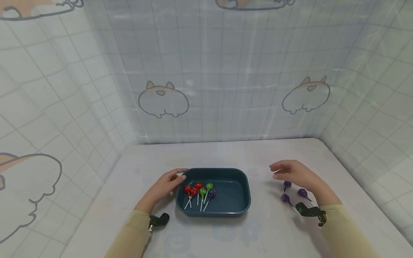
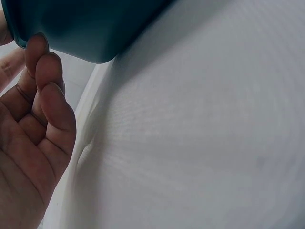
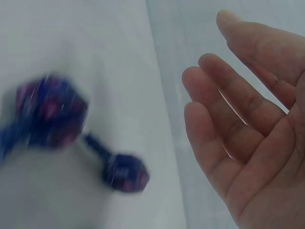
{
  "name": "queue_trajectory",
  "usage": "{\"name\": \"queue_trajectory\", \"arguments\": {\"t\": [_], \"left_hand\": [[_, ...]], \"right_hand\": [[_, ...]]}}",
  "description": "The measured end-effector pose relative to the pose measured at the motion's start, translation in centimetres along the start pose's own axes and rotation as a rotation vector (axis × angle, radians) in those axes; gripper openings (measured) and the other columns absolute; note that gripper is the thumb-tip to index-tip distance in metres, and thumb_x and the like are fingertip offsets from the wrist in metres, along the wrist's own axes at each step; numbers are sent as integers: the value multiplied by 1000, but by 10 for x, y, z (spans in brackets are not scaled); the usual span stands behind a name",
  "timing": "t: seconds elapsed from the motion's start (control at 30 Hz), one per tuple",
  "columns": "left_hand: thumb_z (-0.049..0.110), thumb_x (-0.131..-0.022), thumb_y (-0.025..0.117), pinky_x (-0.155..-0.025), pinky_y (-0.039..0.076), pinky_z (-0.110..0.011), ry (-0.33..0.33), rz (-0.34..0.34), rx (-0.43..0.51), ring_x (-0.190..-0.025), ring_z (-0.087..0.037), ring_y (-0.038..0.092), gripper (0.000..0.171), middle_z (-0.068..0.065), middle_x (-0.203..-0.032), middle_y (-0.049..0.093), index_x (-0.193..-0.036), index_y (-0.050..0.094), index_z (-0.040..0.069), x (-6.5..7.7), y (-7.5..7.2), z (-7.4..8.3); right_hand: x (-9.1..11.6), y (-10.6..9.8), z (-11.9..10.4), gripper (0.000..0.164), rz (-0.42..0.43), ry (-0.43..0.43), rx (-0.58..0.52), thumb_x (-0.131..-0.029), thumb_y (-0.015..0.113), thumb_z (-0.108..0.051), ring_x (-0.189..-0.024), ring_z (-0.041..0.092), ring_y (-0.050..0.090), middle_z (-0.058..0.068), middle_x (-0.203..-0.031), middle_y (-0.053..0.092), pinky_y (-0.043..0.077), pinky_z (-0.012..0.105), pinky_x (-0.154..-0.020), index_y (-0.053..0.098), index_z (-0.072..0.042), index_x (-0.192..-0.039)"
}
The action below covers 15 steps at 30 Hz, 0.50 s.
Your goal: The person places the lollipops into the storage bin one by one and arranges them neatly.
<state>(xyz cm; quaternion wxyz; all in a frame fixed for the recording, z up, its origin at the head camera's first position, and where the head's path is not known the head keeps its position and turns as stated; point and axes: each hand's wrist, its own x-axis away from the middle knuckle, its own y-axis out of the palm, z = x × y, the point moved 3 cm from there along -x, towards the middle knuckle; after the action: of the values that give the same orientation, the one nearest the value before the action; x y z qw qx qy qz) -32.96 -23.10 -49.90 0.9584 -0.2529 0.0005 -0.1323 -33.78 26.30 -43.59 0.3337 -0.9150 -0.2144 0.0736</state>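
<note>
A dark teal tray [image 1: 229, 200] sits on the table with red lollipops [image 1: 194, 191], green lollipops [image 1: 209, 186] and one purple lollipop [image 1: 211, 193] in its left half. At the tray's upper left corner, my left hand [image 1: 166, 184] grips the rim; in the left wrist view, curled fingers [image 2: 49, 71] meet its outer side. My right hand [image 1: 298, 173] hovers over the table on the right, fingers loosely bent and nothing in them. Beneath and beside it lie three purple lollipops [image 1: 302, 192]; two of them, blurred, show in the right wrist view, left of the fingers [image 3: 205, 138].
The white table [image 1: 213, 233] extends around the tray. Behind it and on both sides hang pale grid-patterned curtains [image 1: 226, 71] with cartoon animal drawings. Dark straps with small devices [image 1: 159, 219] circle both wrists over beige sleeves [image 1: 132, 233].
</note>
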Motion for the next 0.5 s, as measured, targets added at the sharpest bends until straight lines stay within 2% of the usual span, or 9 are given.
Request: {"name": "queue_trajectory", "arguments": {"t": [0.17, 0.37, 0.5], "left_hand": [[51, -95, 61, -59, 47, -38, 7, 0, 5, -67, -27, 55, 46, -9, -81, 60, -136, 58, 31, 0, 0, -1], [49, -96, 61, -59, 47, -38, 1, 6, 2, -68, -27, 55, 43, -9, -81, 60, -136, 58, 32, 1, 1, 0], [48, -96, 61, -60, 47, -37, -6, 8, 4, -69, -27, 55, 43, -10, -82, 60, -136, 58, 33, 1, 1, 1]], "right_hand": [[9, -6, 20, 46, 28, 27, -35, -91, 73, -29, -110, 25, 64, 15, -126, 63, 51, 33, -86, 63, -2, -128], [17, -9, 43, 42, 61, 83, -12, -92, 73, -28, -111, 22, 63, 10, -124, 66, 49, 30, -88, 64, -7, -128], [21, -10, 53, 44, 60, 103, -8, -92, 73, -28, -113, 26, 61, 10, -124, 65, 49, 32, -87, 63, -7, -128]]}}
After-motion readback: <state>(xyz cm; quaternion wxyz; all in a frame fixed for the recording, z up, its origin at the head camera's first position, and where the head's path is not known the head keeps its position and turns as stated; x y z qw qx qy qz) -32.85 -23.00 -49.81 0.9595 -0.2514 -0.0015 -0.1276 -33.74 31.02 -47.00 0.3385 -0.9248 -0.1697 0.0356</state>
